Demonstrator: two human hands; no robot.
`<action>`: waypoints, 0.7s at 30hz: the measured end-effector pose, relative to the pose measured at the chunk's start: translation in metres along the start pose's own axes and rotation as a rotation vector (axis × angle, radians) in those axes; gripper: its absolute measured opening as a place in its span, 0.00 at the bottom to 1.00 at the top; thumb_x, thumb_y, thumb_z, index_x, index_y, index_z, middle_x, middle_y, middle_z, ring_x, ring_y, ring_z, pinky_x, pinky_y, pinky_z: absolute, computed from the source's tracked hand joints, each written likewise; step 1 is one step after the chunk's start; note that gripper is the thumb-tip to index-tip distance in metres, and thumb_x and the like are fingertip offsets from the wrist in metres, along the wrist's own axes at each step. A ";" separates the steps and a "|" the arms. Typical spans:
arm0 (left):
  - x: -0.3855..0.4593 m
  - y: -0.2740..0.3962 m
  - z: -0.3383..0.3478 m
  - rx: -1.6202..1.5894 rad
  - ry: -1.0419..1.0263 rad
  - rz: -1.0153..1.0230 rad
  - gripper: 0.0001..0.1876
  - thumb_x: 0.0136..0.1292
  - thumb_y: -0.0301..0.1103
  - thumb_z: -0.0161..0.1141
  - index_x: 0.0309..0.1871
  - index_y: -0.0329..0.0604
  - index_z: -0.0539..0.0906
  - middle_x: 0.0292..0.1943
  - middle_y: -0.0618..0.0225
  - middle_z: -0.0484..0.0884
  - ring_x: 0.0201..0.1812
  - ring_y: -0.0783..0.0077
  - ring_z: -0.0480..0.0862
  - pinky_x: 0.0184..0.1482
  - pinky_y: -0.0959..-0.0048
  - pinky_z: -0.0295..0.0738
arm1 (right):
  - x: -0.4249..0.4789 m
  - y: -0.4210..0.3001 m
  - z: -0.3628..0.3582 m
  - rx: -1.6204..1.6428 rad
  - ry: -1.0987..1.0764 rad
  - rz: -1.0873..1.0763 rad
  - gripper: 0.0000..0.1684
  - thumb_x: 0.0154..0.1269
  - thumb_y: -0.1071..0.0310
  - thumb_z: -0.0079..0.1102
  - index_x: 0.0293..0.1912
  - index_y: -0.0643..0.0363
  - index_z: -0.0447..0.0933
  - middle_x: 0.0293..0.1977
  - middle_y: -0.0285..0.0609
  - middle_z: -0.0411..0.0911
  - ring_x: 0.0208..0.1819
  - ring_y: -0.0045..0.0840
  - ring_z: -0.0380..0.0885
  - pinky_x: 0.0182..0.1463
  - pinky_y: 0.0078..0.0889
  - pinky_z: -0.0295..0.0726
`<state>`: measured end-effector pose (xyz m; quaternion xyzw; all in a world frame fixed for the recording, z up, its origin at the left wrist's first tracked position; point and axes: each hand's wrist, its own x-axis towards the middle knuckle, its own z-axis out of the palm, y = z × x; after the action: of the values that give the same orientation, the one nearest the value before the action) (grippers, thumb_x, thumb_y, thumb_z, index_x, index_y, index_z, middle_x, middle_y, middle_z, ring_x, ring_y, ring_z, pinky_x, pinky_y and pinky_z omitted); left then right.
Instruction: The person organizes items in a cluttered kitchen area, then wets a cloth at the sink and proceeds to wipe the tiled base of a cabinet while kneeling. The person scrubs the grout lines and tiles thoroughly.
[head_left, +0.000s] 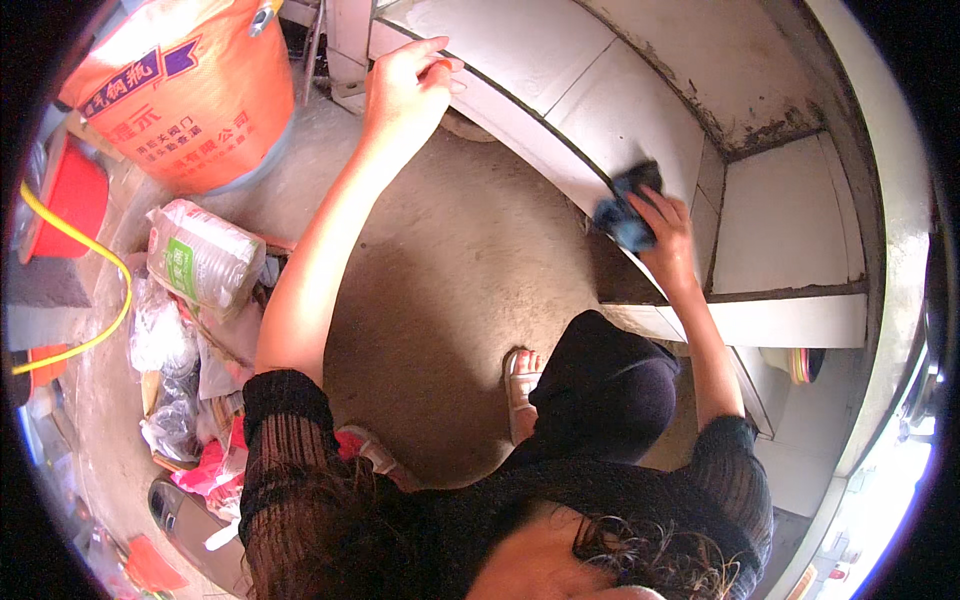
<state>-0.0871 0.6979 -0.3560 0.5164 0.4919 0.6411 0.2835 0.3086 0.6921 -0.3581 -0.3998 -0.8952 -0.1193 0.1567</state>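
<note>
My right hand (671, 240) grips a crumpled dark blue cloth (634, 217), slightly blurred. The cloth lies across the front edge of a white-tiled shelf (600, 97), part of it on the tiles. Farther along that same edge, at the upper middle, my left hand (412, 82) is raised with its fingers loosely bent. Nothing shows in it, and I cannot tell whether it touches the shelf edge. Dark grime marks the back wall (765, 127) and the tile joints.
An orange cover (202, 105) bearing writing stands at upper left. Below it are a wrapped pack of plastic containers (206, 259), plastic bags (169, 330) and a yellow hose (124, 277). Stacked dishes (802, 365) sit in a lower compartment at right. Concrete floor (442, 300) lies between.
</note>
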 end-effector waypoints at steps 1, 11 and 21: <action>0.001 -0.002 0.001 -0.003 -0.006 -0.009 0.18 0.70 0.22 0.50 0.62 0.29 0.74 0.48 0.53 0.86 0.40 0.70 0.88 0.38 0.76 0.84 | -0.021 0.005 -0.013 -0.001 -0.014 0.060 0.36 0.39 0.78 0.71 0.54 0.51 0.81 0.56 0.43 0.77 0.55 0.46 0.73 0.60 0.44 0.73; -0.011 -0.015 0.037 -0.120 -0.121 -0.130 0.19 0.71 0.24 0.51 0.63 0.30 0.73 0.49 0.53 0.85 0.40 0.71 0.87 0.38 0.78 0.81 | 0.075 -0.016 0.042 0.157 0.059 0.059 0.35 0.41 0.77 0.66 0.53 0.41 0.82 0.59 0.38 0.75 0.62 0.40 0.70 0.68 0.46 0.67; -0.017 0.017 0.033 -0.139 -0.098 -0.092 0.18 0.70 0.22 0.51 0.62 0.28 0.73 0.46 0.53 0.86 0.39 0.69 0.88 0.36 0.78 0.81 | -0.046 0.011 -0.011 0.047 0.094 0.308 0.32 0.39 0.81 0.64 0.49 0.49 0.83 0.52 0.41 0.80 0.53 0.43 0.76 0.58 0.42 0.75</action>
<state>-0.0487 0.6883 -0.3468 0.5032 0.4548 0.6340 0.3715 0.3480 0.6646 -0.3643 -0.5225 -0.8175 -0.0914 0.2244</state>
